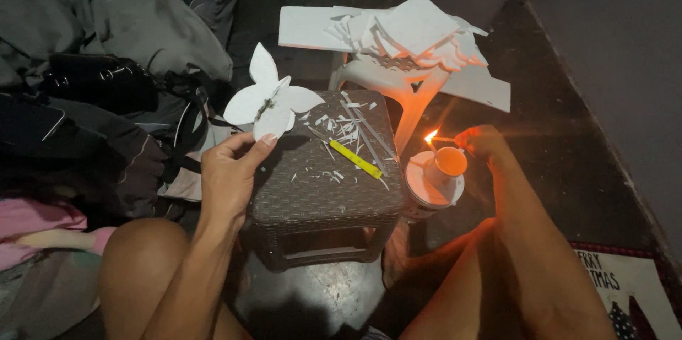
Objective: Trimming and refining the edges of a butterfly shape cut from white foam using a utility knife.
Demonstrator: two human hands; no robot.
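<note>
Dark floor (554,141) beside a grey wall (618,34). A woven stool (320,191) stands near a white plastic chair (398,84); bags (92,112) pile nearby. Dim light.

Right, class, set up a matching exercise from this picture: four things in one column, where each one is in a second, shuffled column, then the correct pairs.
Things:
1. white butterfly cutout
2. yellow cutter
3. lit stick
4. white foam sheets

Places:
A. piled on the white plastic stool
B. held up in the left hand
C. lying on the dark wicker stool
D. pinched in the right hand, over the cup

Pairs: 1-B, 2-C, 3-D, 4-A
</note>
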